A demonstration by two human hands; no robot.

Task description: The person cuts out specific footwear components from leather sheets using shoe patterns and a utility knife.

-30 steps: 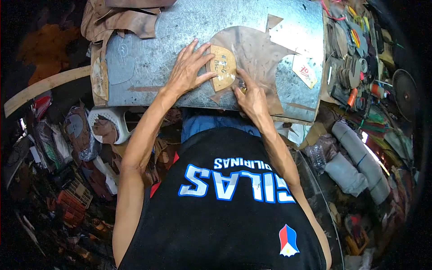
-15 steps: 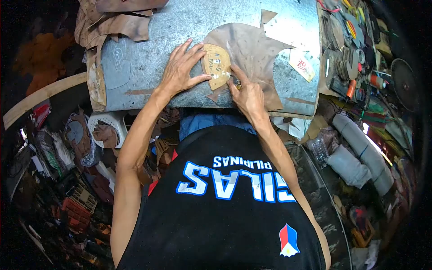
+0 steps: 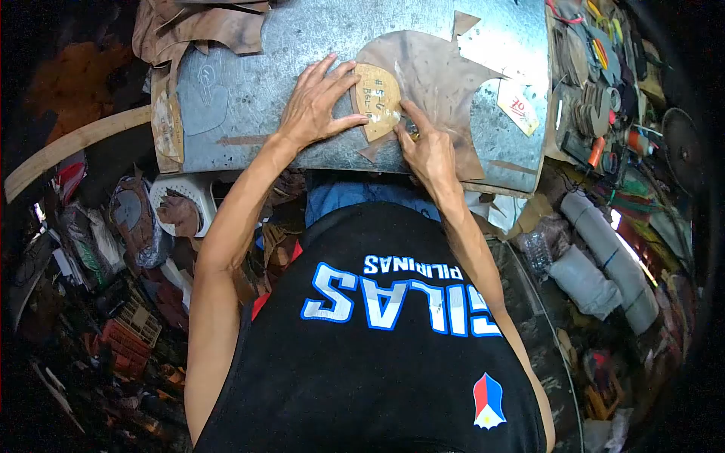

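Scuffed metal (image 3: 264,90); tan, rounded, inked template (image 3: 380,97) on leather (image 3: 434,79); left fingers (image 3: 324,68) apart; right fingers (image 3: 417,115) clamped on tool (image 3: 414,137).

Cluttered workshop: metal-topped bench (image 3: 302,155), leather scraps (image 3: 215,30), hanging templates (image 3: 590,113), rolled material (image 3: 608,253).

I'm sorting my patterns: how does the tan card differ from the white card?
The tan card has a curved side and dark writing; the white card has straight edges and red writing. The left hand touches the tan card; the white card lies untouched. Both bear writing.
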